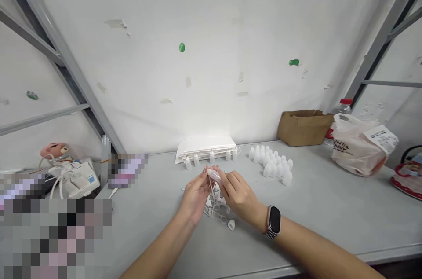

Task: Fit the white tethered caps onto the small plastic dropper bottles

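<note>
Both hands meet above the grey table point(313, 208). My left hand point(195, 195) and my right hand point(238, 195) together pinch a small translucent white bottle point(214, 175), held on its side between the fingertips. A watch sits on my right wrist. Under the hands lies a heap of small white caps and tips point(216, 208), with one loose cap point(231, 225) near my right wrist. Behind, a row of small bottles point(211, 156) stands in front of a white flat pack point(206, 145), and a cluster of several white bottles point(273, 163) stands to the right.
A brown cardboard box point(303, 127) sits at the back right, next to a plastic bag point(359, 145) and a red-capped bottle point(344, 105). White cables and a device point(77, 178) lie at the left. Grey metal frame struts rise on both sides against the white wall.
</note>
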{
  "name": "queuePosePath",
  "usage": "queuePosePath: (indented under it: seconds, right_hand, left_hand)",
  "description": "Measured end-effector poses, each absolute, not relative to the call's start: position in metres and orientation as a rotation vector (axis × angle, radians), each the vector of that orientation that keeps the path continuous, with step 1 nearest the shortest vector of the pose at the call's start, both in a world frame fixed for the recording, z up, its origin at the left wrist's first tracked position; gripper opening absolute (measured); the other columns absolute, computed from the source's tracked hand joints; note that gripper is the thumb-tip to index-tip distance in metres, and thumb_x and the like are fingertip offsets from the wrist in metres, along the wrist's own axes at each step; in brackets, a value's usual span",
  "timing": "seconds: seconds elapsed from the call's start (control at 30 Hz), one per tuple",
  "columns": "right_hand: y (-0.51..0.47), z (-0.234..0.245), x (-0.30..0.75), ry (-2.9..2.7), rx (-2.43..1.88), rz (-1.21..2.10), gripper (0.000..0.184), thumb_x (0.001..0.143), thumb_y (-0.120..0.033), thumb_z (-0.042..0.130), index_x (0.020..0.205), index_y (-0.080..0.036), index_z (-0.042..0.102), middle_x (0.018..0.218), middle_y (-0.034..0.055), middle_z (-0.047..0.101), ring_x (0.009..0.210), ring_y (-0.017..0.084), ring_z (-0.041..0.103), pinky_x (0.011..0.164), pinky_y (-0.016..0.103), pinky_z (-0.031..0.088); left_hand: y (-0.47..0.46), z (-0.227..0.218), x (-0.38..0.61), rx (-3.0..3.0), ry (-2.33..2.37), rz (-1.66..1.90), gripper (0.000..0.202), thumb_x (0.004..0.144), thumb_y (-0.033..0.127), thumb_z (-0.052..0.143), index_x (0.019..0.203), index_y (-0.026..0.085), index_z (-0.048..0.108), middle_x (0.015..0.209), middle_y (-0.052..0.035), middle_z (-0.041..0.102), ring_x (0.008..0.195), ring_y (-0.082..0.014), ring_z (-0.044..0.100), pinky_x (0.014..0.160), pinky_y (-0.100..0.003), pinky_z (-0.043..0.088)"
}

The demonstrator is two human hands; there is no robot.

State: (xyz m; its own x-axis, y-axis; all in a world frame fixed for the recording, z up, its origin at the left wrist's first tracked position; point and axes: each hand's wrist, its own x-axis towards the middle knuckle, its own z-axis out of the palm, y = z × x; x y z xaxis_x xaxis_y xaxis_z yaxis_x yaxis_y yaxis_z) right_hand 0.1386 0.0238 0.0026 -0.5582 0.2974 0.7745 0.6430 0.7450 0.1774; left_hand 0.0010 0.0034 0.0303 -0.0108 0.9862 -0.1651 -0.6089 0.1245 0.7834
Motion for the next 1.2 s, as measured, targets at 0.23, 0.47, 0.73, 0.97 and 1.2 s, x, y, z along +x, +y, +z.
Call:
queuePosePath:
  seconds: [0.23, 0.47, 0.73, 0.97, 1.2]
  right_hand:
    - [0.026, -0.005, 0.138, -2.244, -0.693, -0.607, 0.032, 0.081, -0.002, 0.040, 0.112, -0.002, 0.046, 0.070, 0.0095, 0.054, 0.061, 0.019, 0.042, 0.053, 0.032, 0.038]
    - [0.016, 0.009, 0.134, -2.044, -0.802, 0.111, 0.017, 0.086, -0.019, 0.043, 0.088, -0.012, 0.058, 0.065, 0.0038, 0.053, 0.060, 0.014, 0.046, 0.056, 0.026, 0.042]
    - [0.016, 0.024, 0.144, -1.926, -0.659, 0.258, 0.019, 0.083, -0.018, 0.047, 0.099, -0.017, 0.058, 0.071, 0.0037, 0.056, 0.066, 0.014, 0.050, 0.060, 0.027, 0.044]
    - [-0.026, 0.080, 0.166, -2.025, -0.464, -0.036, 0.053, 0.076, -0.005, 0.053, 0.126, -0.018, 0.040, 0.080, 0.0082, 0.060, 0.071, 0.018, 0.053, 0.060, 0.032, 0.047]
    - [-0.076, 0.128, 0.188, -2.142, -0.508, -0.104, 0.044, 0.079, -0.015, 0.054, 0.122, -0.017, 0.046, 0.079, 0.0104, 0.064, 0.072, 0.020, 0.059, 0.055, 0.030, 0.051]
  left_hand:
    - [0.004, 0.027, 0.002, 0.646, 0.977, 1.451, 0.027, 0.062, 0.031, 0.070, 0.080, 0.011, 0.069, 0.089, -0.0112, 0.070, 0.097, -0.0227, 0.059, 0.093, -0.033, 0.037]
    - [0.003, 0.020, 0.007, 0.749, 0.853, 1.463, 0.025, 0.068, 0.035, 0.064, 0.080, 0.013, 0.069, 0.100, -0.0118, 0.067, 0.113, -0.0233, 0.049, 0.100, -0.035, 0.029]
    - [-0.004, 0.042, 0.002, 0.906, 0.836, 1.415, 0.030, 0.069, 0.039, 0.063, 0.086, 0.015, 0.069, 0.113, -0.0112, 0.060, 0.116, -0.0259, 0.045, 0.100, -0.038, 0.028]
    - [-0.043, 0.078, 0.000, 1.188, 0.869, 1.587, 0.031, 0.061, 0.041, 0.068, 0.082, 0.018, 0.072, 0.102, -0.0103, 0.066, 0.109, -0.0334, 0.050, 0.096, -0.043, 0.034]
    - [-0.088, 0.116, 0.005, 1.333, 0.798, 1.546, 0.032, 0.050, 0.046, 0.073, 0.074, 0.024, 0.073, 0.087, -0.0111, 0.070, 0.103, -0.0388, 0.053, 0.099, -0.046, 0.028]
